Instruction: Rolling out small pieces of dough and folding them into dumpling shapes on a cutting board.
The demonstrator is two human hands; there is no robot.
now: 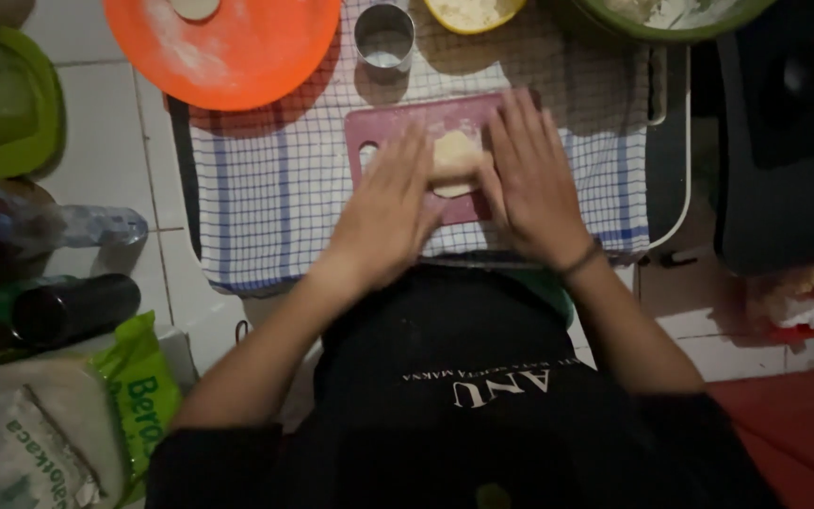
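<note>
Both flat hands, left hand (383,212) and right hand (531,179), press dough (454,155).

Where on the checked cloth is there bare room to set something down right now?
Bare cloth lies left of the red board, below the orange plate; a narrower strip lies right of the right hand. The board is crowded: both hands press the dough, left hand beside it. The top edge is packed with the metal cup and bowls.
</note>
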